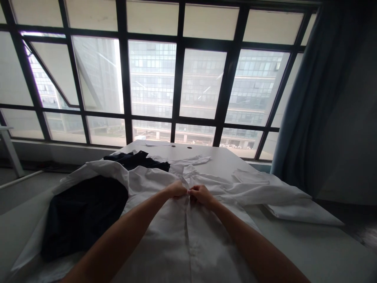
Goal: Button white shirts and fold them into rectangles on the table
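Observation:
A white long-sleeved shirt (165, 239) lies spread on the table, its collar end away from me and its front opening running down the middle. My left hand (178, 189) is closed in a pinch on the shirt's left front edge, near the collar. Close against it, my right hand (200, 194) pinches the facing edge. The fingertips of both hands meet at the opening. Whether a button sits between them is too small to tell. One shirt sleeve (273, 193) stretches out to the right.
Dark navy cloth (85, 212) lies at the left, partly under white fabric, and another dark garment (135, 160) lies farther back. Folded white cloth (306, 212) rests at the right of the white table (218, 155). Windows stand behind, with a curtain (306, 110) at the right.

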`<move>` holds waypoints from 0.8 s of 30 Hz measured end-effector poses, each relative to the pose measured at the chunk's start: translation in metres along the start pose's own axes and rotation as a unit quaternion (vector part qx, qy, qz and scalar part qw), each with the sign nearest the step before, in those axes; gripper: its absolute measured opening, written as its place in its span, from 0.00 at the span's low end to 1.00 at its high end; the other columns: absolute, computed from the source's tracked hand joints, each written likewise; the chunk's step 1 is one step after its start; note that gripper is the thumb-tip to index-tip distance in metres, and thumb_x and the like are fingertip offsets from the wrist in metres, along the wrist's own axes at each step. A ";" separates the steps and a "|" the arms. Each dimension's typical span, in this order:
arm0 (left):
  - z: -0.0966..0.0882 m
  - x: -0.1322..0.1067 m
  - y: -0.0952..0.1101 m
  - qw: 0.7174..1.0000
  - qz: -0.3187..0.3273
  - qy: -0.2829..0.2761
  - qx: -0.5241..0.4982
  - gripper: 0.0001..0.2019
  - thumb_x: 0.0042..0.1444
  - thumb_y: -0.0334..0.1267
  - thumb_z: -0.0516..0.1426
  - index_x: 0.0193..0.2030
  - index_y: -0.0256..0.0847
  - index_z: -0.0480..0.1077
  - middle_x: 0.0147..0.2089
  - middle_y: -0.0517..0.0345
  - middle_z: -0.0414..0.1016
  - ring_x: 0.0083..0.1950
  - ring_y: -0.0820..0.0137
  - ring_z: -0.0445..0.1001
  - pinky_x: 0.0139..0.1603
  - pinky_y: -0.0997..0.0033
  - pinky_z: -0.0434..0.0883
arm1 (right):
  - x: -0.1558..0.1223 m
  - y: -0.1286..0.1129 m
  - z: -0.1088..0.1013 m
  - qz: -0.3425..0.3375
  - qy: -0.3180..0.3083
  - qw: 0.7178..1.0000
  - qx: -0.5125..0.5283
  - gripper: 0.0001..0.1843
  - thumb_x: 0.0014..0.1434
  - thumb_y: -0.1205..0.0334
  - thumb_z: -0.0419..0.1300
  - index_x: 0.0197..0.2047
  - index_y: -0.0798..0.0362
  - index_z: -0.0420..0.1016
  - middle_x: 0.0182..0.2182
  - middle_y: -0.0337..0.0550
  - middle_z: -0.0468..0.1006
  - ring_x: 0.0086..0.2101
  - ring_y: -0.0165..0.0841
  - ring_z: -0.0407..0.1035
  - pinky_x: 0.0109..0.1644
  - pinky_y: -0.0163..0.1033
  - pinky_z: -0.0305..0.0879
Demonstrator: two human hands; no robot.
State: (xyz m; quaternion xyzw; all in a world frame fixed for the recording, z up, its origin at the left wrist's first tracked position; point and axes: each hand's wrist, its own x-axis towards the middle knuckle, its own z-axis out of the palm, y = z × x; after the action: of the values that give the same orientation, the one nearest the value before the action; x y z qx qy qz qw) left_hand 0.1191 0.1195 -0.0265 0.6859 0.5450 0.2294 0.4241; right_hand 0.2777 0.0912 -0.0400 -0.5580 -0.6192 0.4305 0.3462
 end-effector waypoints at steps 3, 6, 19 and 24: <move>0.004 -0.006 -0.004 0.999 -0.036 -0.001 -0.017 0.17 0.55 0.37 0.56 0.16 0.38 0.61 0.11 0.63 0.57 0.13 0.76 0.57 0.16 0.77 0.54 | -0.002 0.008 0.002 -0.046 0.007 0.999 0.015 0.07 0.54 0.63 0.61 0.26 0.56 0.74 0.17 0.36 0.74 0.17 0.26 0.67 0.17 0.27 0.56; 0.009 -0.013 -0.005 0.998 -0.030 0.011 -0.046 0.18 0.59 0.42 0.55 0.19 0.38 0.61 0.13 0.65 0.58 0.14 0.78 0.57 0.16 0.78 0.55 | -0.003 0.011 0.004 -0.075 0.002 0.997 0.016 0.08 0.53 0.61 0.62 0.26 0.56 0.75 0.16 0.36 0.73 0.17 0.26 0.67 0.18 0.27 0.56; 0.012 -0.018 -0.007 0.994 -0.001 -0.001 -0.105 0.17 0.60 0.43 0.55 0.23 0.35 0.67 0.17 0.64 0.65 0.15 0.79 0.60 0.17 0.78 0.54 | -0.010 0.001 0.005 -0.029 0.001 0.998 0.049 0.08 0.51 0.71 0.53 0.28 0.57 0.74 0.21 0.38 0.77 0.17 0.25 0.68 0.18 0.27 0.58; 0.009 -0.024 -0.002 0.993 -0.011 -0.016 -0.113 0.18 0.60 0.43 0.55 0.23 0.34 0.68 0.18 0.62 0.67 0.16 0.79 0.62 0.17 0.79 0.57 | -0.006 0.006 0.005 -0.059 0.015 0.998 -0.023 0.09 0.53 0.68 0.54 0.27 0.56 0.75 0.17 0.37 0.76 0.17 0.25 0.67 0.19 0.26 0.57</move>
State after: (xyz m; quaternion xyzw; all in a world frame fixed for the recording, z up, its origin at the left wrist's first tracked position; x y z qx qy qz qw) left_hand 0.1178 0.0938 -0.0291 0.6311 0.5160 0.2738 0.5104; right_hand 0.2761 0.0850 -0.0472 -0.5349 -0.6556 0.3865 0.3670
